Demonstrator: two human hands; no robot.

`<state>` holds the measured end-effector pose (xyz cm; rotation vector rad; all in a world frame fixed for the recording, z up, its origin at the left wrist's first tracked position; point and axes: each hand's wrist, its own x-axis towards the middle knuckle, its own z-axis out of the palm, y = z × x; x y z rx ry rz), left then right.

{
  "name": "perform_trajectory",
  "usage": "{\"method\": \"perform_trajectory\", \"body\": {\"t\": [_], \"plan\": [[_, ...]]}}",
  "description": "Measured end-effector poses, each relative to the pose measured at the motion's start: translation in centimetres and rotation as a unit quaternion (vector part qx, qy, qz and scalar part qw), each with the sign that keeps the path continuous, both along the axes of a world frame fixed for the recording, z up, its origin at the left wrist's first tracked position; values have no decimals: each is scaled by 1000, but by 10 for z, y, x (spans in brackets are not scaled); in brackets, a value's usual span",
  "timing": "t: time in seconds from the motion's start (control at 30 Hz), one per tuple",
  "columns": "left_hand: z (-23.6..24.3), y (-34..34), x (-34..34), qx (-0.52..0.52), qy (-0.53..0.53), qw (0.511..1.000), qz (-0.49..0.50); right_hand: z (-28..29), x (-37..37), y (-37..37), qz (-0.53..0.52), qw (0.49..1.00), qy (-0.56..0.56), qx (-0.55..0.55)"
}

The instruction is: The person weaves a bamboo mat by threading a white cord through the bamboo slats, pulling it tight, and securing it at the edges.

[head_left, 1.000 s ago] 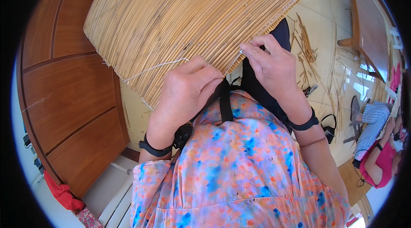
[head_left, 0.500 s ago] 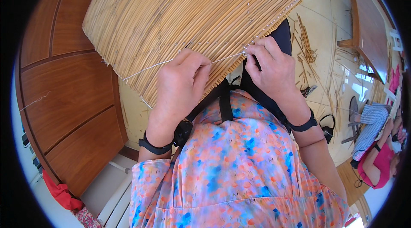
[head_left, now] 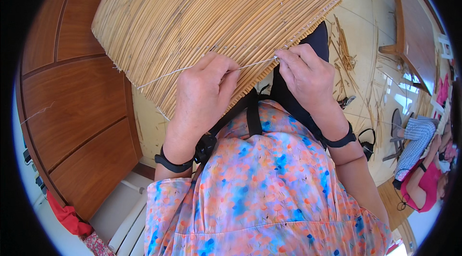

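A mat of thin straw-coloured reeds (head_left: 192,20) lies tilted across my lap and reaches away from me. White string (head_left: 163,78) runs from the mat's left edge to my left hand (head_left: 202,87), whose thumb and fingers are pinched on it. From there the string stretches taut along the near edge to my right hand (head_left: 308,73). That hand's thumb and forefinger pinch the string close against the mat's bound edge, where a row of white stitches continues up to the right. Any needle in the fingers is too small to make out.
Wooden cabinet panels (head_left: 82,92) stand close on the left. Loose reeds (head_left: 344,49) are scattered over the tiled floor at right, near a wooden table (head_left: 414,30). Another person in checked trousers (head_left: 418,135) sits at the far right.
My right thumb and forefinger have closed together on the string at the mat's edge. Both hands stay in nearly the same place, and the mat has barely shifted.
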<state>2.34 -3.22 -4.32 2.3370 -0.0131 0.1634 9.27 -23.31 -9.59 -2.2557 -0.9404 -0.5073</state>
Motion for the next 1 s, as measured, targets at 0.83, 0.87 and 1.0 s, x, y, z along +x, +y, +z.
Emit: {"method": "perform_trajectory", "body": {"t": [0.83, 0.87, 1.0], "plan": [[4, 1, 2, 23, 14, 999, -17, -6, -15, 7, -41, 986, 142, 76], [4, 1, 2, 26, 20, 999, -16, -6, -14, 7, -47, 985, 155, 54], [1, 3, 3, 35, 8, 999, -18, -1, -16, 5, -54, 983, 172, 34]]}}
